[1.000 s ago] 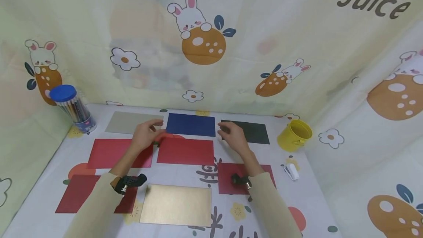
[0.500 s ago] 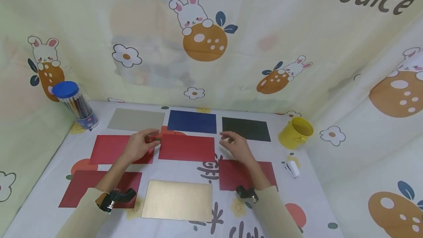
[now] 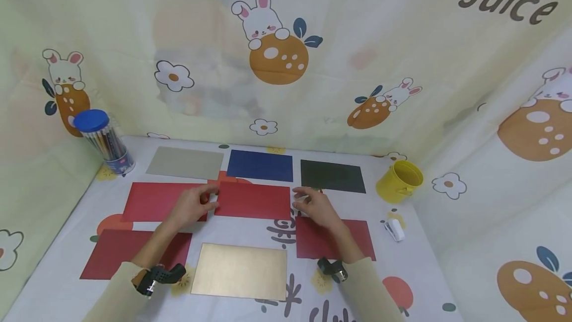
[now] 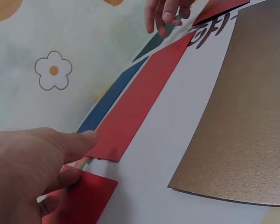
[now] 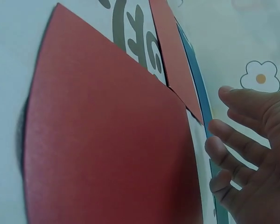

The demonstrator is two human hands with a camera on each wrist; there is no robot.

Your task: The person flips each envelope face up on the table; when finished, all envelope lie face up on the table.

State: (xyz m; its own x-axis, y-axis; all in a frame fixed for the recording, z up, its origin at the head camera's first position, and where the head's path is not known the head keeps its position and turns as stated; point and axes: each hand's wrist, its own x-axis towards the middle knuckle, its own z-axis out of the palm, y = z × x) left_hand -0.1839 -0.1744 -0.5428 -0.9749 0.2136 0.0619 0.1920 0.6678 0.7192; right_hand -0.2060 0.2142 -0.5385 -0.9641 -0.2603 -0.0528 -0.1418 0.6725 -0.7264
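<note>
"How do the hands sit?"

"From my remote feed, the left hand [image 3: 189, 207] and right hand [image 3: 318, 208] reach forward, fingers loosely bent, both free of any hold; the middle red card [image 3: 253, 201] lies between their fingertips; contact I can't tell."

"What's around them?"

"I see the left red card [image 3: 152, 201] beneath the left hand; a maroon card [image 3: 310, 242] beneath the right wrist; the blue card [image 3: 260, 165] beyond, between both; the gold card [image 3: 239, 271] between the wrists."
</note>
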